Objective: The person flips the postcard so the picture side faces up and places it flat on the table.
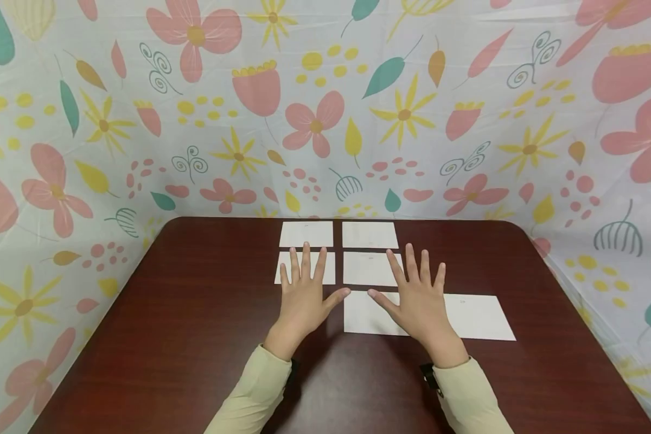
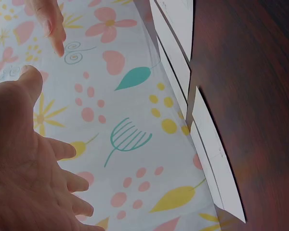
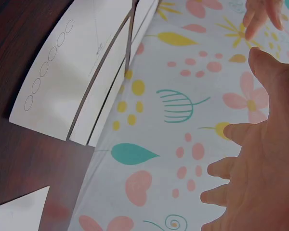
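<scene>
Both hands hover above the table with palms down and fingers spread, holding nothing. My left hand (image 1: 304,301) is over the left side of the group of white paper sheets, its fingers overlapping the middle-left sheet (image 1: 325,268) in the head view. The right hand (image 1: 423,304) partly hides the near-row sheets, one to its left (image 1: 366,313) and one to its right (image 1: 480,316). Above them lie the middle-right sheet (image 1: 366,268), the far-left sheet (image 1: 306,234) and the far-right sheet (image 1: 369,235). In the right wrist view, a sheet (image 3: 58,72) shows a row of outlined circles.
The sheets lie flat on a dark reddish-brown table (image 1: 195,337) with rounded far corners. A white cloth (image 1: 325,181) with flowers and leaves hangs behind and along both sides. Light sleeves (image 1: 252,386) cover the forearms, and a dark strap (image 1: 430,377) shows at the right wrist.
</scene>
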A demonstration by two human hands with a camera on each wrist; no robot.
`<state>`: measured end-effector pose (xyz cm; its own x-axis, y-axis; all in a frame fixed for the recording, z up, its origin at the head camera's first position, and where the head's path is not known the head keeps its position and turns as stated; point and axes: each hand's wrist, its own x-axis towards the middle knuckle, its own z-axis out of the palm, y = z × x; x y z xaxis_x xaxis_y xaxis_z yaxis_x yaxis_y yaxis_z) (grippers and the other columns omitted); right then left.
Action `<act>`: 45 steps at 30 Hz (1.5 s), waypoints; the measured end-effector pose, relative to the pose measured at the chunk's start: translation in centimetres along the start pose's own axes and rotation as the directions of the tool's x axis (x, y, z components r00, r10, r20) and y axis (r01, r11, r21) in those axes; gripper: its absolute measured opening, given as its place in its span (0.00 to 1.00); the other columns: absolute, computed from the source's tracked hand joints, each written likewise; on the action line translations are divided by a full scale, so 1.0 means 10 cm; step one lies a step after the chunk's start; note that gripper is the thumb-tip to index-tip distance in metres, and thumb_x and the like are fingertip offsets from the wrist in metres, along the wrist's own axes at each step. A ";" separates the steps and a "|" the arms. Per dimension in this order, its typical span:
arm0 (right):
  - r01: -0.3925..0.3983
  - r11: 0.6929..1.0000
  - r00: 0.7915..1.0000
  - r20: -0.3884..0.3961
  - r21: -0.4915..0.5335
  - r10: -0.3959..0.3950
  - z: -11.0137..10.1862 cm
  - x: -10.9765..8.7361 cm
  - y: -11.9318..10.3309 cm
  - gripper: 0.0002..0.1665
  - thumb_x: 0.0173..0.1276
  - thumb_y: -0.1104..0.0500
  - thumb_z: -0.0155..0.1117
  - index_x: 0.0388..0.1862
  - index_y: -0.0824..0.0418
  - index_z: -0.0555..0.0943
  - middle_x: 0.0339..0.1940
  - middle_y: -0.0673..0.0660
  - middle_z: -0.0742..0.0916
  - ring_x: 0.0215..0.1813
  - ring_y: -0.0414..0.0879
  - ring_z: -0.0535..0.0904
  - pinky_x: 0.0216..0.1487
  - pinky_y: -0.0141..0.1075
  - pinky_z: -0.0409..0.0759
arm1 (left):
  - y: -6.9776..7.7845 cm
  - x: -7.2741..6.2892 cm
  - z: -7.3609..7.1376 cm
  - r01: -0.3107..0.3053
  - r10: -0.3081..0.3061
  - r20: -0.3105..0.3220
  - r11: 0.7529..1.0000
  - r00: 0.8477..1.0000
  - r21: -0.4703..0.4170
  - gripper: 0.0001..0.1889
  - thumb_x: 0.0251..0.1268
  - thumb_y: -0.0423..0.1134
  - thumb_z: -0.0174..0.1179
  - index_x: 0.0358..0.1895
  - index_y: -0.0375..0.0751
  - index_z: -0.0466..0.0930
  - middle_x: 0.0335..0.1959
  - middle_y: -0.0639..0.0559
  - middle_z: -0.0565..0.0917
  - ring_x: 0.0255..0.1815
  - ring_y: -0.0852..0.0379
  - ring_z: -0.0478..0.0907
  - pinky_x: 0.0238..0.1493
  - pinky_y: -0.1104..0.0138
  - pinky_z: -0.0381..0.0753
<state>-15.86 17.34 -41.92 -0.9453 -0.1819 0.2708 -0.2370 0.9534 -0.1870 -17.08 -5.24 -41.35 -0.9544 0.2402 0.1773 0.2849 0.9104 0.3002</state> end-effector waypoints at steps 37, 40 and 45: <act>-0.053 0.991 0.997 0.067 0.123 0.045 0.10 -0.25 0.19 0.42 0.67 0.47 0.62 0.67 0.77 0.64 0.66 0.79 0.68 0.66 0.75 0.63 0.63 0.66 0.59 | 0.35 -0.18 0.43 -0.144 0.098 0.148 0.928 0.984 0.343 0.40 0.65 0.66 0.50 0.68 0.37 0.68 0.68 0.35 0.67 0.71 0.39 0.61 0.69 0.51 0.59; -0.074 0.985 0.994 0.097 0.155 0.059 0.13 -0.26 0.17 0.41 0.66 0.50 0.64 0.64 0.80 0.65 0.64 0.80 0.69 0.63 0.76 0.66 0.60 0.65 0.64 | 0.38 -0.18 0.46 -0.145 0.091 0.175 0.934 0.980 0.325 0.39 0.66 0.64 0.51 0.68 0.34 0.67 0.67 0.35 0.68 0.70 0.39 0.63 0.69 0.52 0.61; -0.116 0.977 0.980 0.181 0.176 0.084 0.14 -0.27 0.14 0.39 0.67 0.53 0.63 0.61 0.84 0.66 0.61 0.82 0.70 0.59 0.77 0.68 0.56 0.63 0.70 | 0.42 -0.18 0.50 -0.160 0.098 0.203 0.934 0.974 0.319 0.38 0.67 0.60 0.53 0.67 0.31 0.67 0.66 0.34 0.70 0.68 0.39 0.66 0.67 0.54 0.64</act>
<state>-13.95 18.87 -44.27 -0.9868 -0.1415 0.0792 -0.1612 0.9106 -0.3807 -14.63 -0.10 -45.11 -0.9202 0.3913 0.0123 0.3904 0.9195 -0.0469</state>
